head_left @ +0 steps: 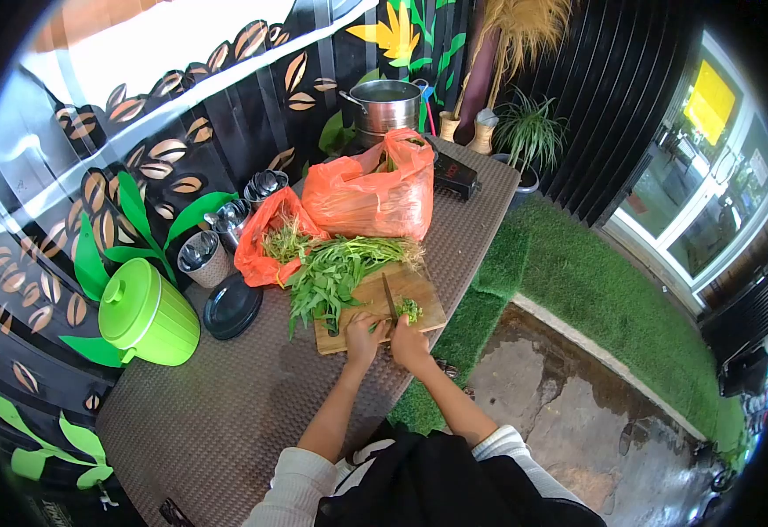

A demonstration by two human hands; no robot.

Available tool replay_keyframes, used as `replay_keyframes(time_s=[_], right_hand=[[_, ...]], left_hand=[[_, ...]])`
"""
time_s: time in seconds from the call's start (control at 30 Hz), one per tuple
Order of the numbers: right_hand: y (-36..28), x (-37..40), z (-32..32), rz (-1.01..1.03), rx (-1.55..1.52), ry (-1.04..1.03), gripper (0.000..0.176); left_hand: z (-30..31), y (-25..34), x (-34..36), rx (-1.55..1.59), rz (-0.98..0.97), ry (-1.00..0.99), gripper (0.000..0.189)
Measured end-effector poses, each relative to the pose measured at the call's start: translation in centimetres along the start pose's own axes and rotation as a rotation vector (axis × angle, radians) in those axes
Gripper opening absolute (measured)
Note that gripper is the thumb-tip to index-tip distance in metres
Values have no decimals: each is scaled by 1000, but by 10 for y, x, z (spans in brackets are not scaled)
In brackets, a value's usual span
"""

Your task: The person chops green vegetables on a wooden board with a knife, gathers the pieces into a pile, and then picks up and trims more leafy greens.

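Note:
On a wooden cutting board (427, 292) lies a bunch of leafy greens (336, 277), its stems and roots pointing to the far right. My right hand (409, 343) is closed round the handle of a knife (389, 297), whose blade points away from me over the board. Beside it, my left hand (364, 335) is closed, with a bit of green stem at its fingertips close to the blade. A small pile of chopped greens (409, 309) sits right of the knife. Fingers partly hide what the left hand grips.
Behind the board stand a large orange plastic bag (371, 193) and a smaller orange bag (270, 250) with stems. A steel pot (388, 110), black device (455, 176), utensil cups (201, 259), dark plates (233, 306) and a green lidded container (151, 312) share the woven table (226, 413).

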State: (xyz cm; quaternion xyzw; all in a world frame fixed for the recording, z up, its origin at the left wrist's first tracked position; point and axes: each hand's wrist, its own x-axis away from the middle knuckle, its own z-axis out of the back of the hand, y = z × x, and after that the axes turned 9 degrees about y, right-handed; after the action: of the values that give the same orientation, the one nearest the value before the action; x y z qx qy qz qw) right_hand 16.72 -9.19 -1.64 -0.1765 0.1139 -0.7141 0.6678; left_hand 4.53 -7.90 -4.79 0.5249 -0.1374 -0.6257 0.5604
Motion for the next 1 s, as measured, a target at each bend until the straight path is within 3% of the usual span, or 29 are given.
replay_keyframes(time_s=[0.5,0.57,0.73,0.9,1.0], right_hand=[[-9,12,0,6,2,20,34],[-15,17,-3,-63,4,-8,33],[-12,9,9,-19,-43,-72,32],[-22,14,0,-40,-22,39,31],[-19,9,13,-8,-63,-55,32]], left_hand=[[1,-2,1,12,43,11,14],[-1,-2,2,9,27,17,14],[-3,-7,4,34,119,-1,15],[-1,-5,2,1,64,14,15],[0,-2,3,-2,81,1,15]])
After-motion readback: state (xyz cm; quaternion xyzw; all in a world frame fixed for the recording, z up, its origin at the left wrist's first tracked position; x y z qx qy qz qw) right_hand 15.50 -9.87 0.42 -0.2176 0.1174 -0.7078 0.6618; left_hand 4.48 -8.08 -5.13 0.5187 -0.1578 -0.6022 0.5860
